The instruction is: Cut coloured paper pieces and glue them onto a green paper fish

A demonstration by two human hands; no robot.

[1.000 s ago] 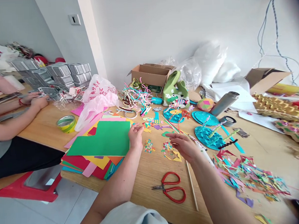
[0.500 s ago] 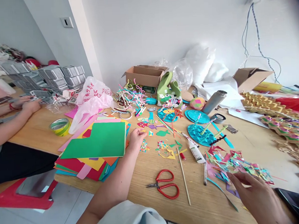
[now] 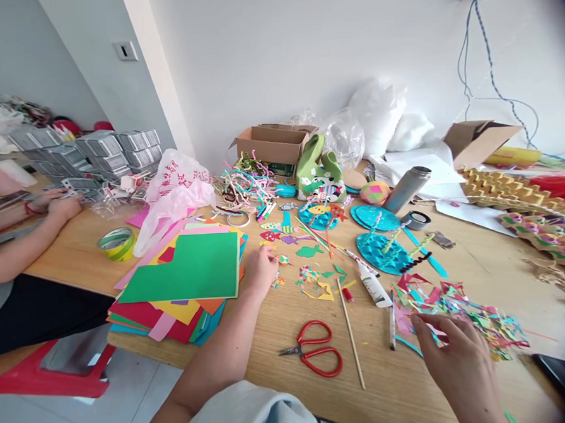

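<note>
Through the head camera I see a pale brown wooden table filling much of the frame; left of centre lies a thick stack of coloured paper sheets, topped by a flat green sheet with a notch at its upper left; toward the lower right spreads a loose heap of multicoloured paper scraps, thin strips of red, purple, teal and green tangled together.

At the lower right I have the right hand over the near left part of that heap, fingers bent and thumb tip close to the index fingertip; I cannot tell whether a scrap sits between them; the left hand, at mid-frame just right of the stack, has thumb and forefinger drawn together at a small patchwork paper fish; I cannot tell whether it pinches the fish or only touches it.

Below centre lie red-handled metal scissors, blades pointing left; right of them, a slim pale wooden stick and a white plastic tube; above centre, near the left hand, a plain green paper fish lies flat, with a smaller purple paper fish above it; the patchwork fish, smaller again, shows yellow, teal and white patches and an orange-red tip at its right end; its finer markings are too small to read.
</note>
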